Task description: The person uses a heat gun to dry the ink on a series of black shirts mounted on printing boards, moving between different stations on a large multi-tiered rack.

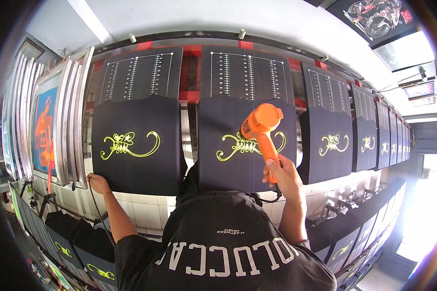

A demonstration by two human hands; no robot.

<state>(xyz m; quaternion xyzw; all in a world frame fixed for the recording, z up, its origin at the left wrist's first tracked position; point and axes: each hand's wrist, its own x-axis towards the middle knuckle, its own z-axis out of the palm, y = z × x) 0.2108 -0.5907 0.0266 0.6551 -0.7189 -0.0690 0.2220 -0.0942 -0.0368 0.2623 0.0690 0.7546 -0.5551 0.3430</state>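
My right hand (287,177) is closed around the handle of an orange hair dryer (264,119). The dryer's barrel is held over a dark T-shirt panel (218,177) on a flat printing board, and it partly covers the yellow-green scorpion-like print (226,153) there. Out to the left, my left hand (98,184) pinches a thin dark cord (94,202) that runs down beside my forearm. Close to that hand, another dark shirt panel (141,177) with the same print (124,145) lies on its board.
More boards with printed dark panels (332,167) stretch away to the right. Framed printing screens (43,128) stand upright at the left. Behind the boards runs a dark rail (189,35) with red supports. Further boards (347,237) line the area behind me.
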